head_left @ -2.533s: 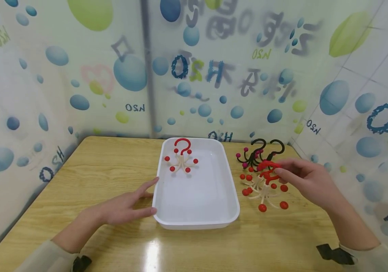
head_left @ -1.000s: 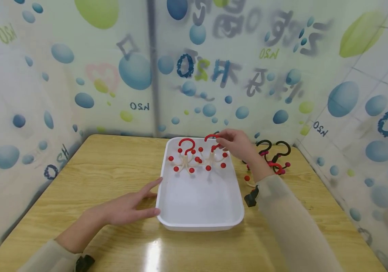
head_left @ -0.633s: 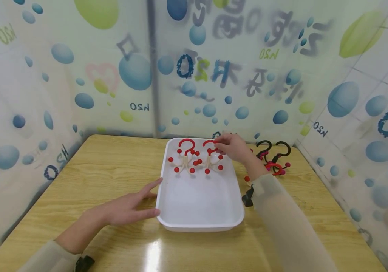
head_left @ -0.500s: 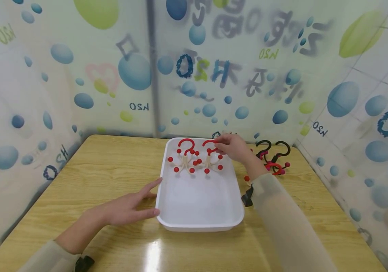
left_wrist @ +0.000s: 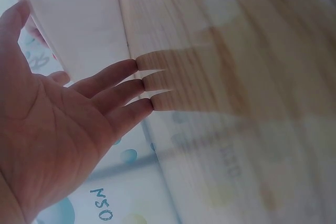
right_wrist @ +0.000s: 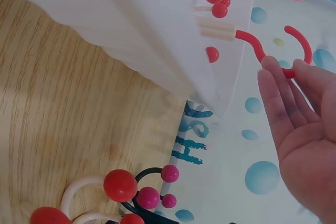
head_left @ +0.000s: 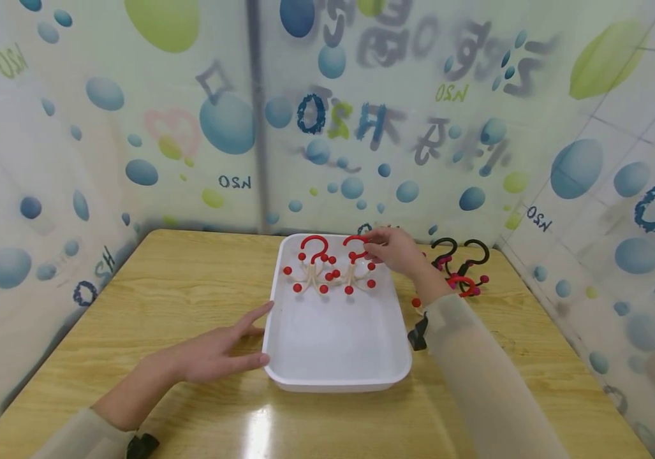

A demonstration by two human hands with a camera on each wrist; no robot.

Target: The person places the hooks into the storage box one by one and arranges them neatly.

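Tray (head_left: 335,357) is lying lengthwise on the desk (head_left: 178,287), unmoved, now bearing two red-hooked hangers. Right hand (head_left: 398,252) has been carrying the second hanger (head_left: 356,264) in; it is standing upright, hook pinched by fingertips. Left hand (head_left: 212,354), fingers straight, is touching the tray's edge.

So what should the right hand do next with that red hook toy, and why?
Probably let go and lift away. The right hand pinches the red hook of the second hook toy, which already stands in the white tray beside the first hook toy. More hook toys wait on the table to the right. The left hand rests flat against the tray.
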